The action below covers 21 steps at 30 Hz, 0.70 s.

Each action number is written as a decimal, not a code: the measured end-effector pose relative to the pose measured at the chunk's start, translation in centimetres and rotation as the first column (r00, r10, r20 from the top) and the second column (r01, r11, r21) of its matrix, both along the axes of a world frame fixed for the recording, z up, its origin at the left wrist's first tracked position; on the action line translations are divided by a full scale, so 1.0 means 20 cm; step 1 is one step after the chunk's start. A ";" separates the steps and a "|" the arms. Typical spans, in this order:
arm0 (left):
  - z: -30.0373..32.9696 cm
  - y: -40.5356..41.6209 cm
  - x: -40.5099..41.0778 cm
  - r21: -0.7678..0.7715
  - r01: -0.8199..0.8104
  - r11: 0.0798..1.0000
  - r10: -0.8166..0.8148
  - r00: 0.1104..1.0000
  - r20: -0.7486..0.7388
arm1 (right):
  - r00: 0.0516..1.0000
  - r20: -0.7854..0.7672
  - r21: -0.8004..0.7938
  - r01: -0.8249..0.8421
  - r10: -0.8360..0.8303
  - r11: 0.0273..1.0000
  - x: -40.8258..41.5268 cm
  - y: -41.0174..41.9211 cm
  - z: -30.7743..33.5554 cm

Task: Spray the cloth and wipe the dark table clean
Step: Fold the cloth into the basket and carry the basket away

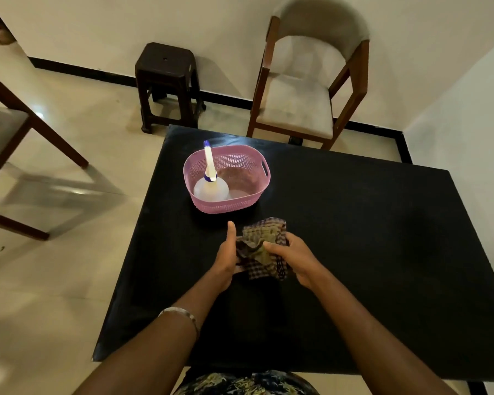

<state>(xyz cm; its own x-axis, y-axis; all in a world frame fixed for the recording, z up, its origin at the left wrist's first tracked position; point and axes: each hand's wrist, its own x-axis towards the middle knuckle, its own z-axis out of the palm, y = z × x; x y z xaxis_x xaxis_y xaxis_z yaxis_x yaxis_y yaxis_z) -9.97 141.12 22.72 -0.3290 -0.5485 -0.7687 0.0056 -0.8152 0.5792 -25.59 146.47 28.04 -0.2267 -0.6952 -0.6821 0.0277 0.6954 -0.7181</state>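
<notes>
A crumpled checked cloth [261,246] is held just above the dark table [368,238], near its middle. My left hand [226,258] grips the cloth's left side with the thumb raised. My right hand [293,258] pinches its right side from above. Behind the cloth stands a pink perforated basket [257,162]. A clear spray bottle [210,186] with a white nozzle and blue tip stands upright in the basket's left part.
A cushioned wooden chair [305,89] stands beyond the table's far edge, and a dark plastic stool [167,81] sits left of it by the wall. Another wooden chair frame [15,132] is at the far left. Pale tiled floor lies to the table's left.
</notes>
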 end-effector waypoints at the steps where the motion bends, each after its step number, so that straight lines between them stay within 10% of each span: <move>1: 0.01 -0.01 -0.01 0.035 -0.005 0.999 0.006 1.000 -0.013 | 0.999 -0.045 0.008 -0.004 0.005 1.000 0.00 -0.02 0.00; 13: 0.57 -0.49 -0.23 -0.405 -0.060 0.912 0.085 0.995 0.044 | 0.967 -0.217 -0.261 0.077 -0.137 0.962 -0.15 -0.55 0.46; 21: 0.64 -0.72 -0.26 -0.210 -0.151 0.966 0.189 0.967 0.173 | 0.829 -0.544 -0.079 -0.206 0.131 0.975 -0.16 -1.05 0.24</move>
